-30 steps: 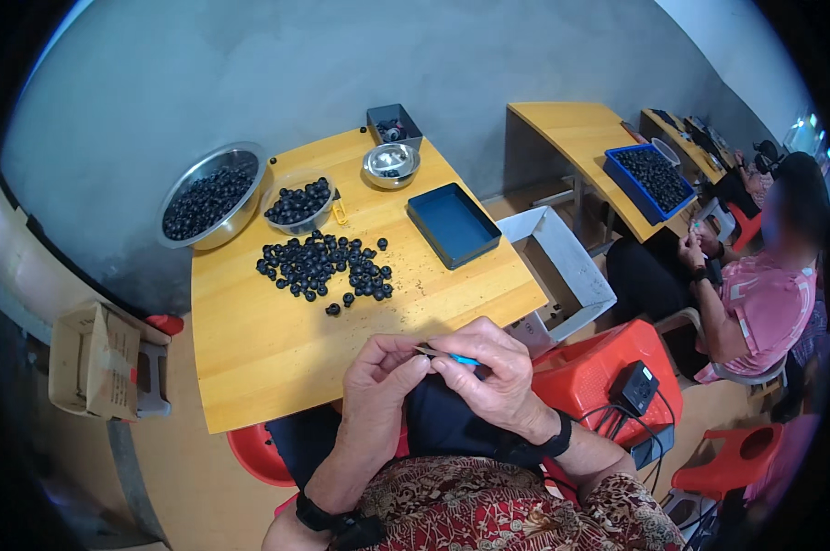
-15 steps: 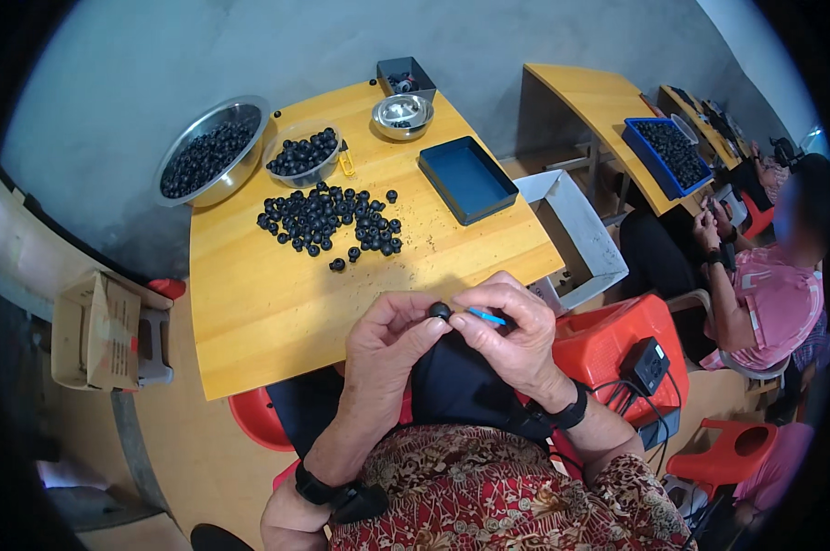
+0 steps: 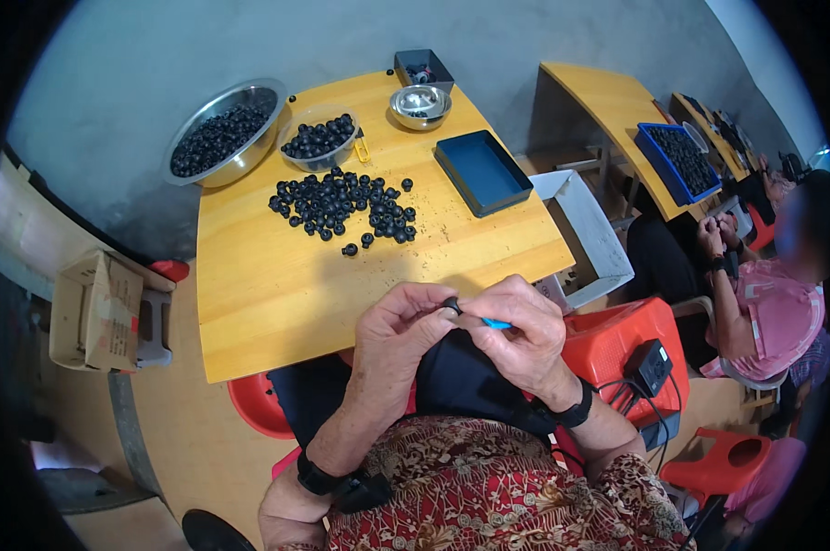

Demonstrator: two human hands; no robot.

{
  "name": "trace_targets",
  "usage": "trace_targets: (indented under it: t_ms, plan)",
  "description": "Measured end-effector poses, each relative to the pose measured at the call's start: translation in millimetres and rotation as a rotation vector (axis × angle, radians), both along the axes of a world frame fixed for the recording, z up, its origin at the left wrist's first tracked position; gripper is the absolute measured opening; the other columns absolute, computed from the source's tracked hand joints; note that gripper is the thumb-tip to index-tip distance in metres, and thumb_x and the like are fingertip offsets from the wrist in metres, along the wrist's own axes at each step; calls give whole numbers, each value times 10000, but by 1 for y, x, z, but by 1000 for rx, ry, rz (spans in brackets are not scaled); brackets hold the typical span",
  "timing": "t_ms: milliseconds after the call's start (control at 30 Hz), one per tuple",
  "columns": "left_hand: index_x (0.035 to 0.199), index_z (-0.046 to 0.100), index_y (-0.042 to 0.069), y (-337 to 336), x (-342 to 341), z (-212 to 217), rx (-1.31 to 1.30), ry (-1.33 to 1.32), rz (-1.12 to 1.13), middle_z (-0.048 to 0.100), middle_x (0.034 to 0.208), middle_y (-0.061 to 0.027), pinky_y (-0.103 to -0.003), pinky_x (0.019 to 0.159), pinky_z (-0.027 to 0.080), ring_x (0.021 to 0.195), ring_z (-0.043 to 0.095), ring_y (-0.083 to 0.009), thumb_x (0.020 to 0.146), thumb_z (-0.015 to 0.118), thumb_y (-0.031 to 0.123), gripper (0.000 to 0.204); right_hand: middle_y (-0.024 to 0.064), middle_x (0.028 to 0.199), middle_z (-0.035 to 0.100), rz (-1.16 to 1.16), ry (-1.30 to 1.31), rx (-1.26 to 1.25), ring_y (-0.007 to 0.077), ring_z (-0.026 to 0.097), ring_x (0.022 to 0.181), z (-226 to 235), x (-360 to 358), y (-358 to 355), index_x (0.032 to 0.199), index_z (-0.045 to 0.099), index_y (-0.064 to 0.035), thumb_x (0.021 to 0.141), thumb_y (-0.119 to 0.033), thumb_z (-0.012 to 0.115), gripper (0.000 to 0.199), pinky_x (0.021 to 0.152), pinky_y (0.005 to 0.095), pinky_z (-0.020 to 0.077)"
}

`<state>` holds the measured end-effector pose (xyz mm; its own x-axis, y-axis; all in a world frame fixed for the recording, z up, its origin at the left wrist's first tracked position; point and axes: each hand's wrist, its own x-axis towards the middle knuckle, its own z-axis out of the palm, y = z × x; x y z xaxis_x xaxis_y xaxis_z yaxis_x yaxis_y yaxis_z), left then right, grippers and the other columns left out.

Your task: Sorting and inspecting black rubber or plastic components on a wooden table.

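Observation:
My left hand [image 3: 398, 332] pinches a small black round part [image 3: 451, 304] just in front of my lap, at the near edge of the wooden table [image 3: 277, 294]. My right hand [image 3: 521, 331] meets it there and grips a thin blue tool [image 3: 496, 323], its tip at the part. A loose pile of black round parts [image 3: 342, 204] lies in the middle of the table, well beyond both hands.
A large steel bowl [image 3: 218, 138] and a clear bowl [image 3: 320, 140] hold more black parts. A small steel bowl [image 3: 420, 104], a dark box [image 3: 423, 68] and a blue tray [image 3: 483, 171] stand farther right. A red crate [image 3: 617, 344] and another seated person [image 3: 764, 303] are at my right.
My hands have stayed together at the table's near edge, working the black part with the blue tool. The view has tilted slightly; the table's objects have not moved.

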<state>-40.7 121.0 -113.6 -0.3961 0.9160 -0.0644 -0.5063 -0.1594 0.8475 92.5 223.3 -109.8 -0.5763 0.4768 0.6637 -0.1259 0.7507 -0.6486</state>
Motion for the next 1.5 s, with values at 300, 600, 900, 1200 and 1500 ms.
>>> trace_targets:
  t_ms: [300, 600, 900, 1200, 1500]
  plan:
    - [1048, 620, 11, -1, 1, 3, -2, -7, -20, 653, 982, -49, -249, 854, 484, 903, 610, -105, 860, 662, 38, 194, 97, 804, 643, 6, -25, -6, 216, 630, 707, 0, 2, 0, 965, 676, -11, 702, 22, 703, 266, 616, 314, 499]
    - [1066, 610, 10, 1, 0, 2, 49, -28, -27, 650, 972, -44, -258, 852, 477, 899, 599, -99, 865, 658, 40, 209, 86, 804, 635, -28, -5, -82, 179, 616, 702, 0, 2, 1, 949, 674, -21, 721, -2, 738, 237, 599, 284, 483]
    - [1098, 596, -20, 0, 1, 3, 31, -18, -28, 658, 1024, -68, -243, 890, 479, 938, 605, -99, 890, 631, 23, 215, 66, 827, 631, -2, 0, -190, 129, 587, 696, -2, -2, -1, 994, 676, -19, 759, -13, 748, 247, 603, 245, 466]
    - [1079, 597, -25, -2, -2, 1, 15, 65, -17, 651, 1014, -65, -237, 875, 483, 932, 604, -95, 883, 639, 19, 205, 87, 845, 647, -8, -10, -72, 175, 617, 727, -3, 0, 1, 1020, 683, -16, 741, 15, 720, 283, 625, 279, 494]
    - [1074, 599, -15, 2, -1, 3, -23, -42, -64, 649, 1002, -63, -234, 870, 486, 922, 605, -96, 872, 643, 6, 208, 89, 850, 651, -68, 16, 148, 234, 630, 730, -4, 3, 1, 999, 687, -18, 658, 46, 695, 346, 628, 323, 512]
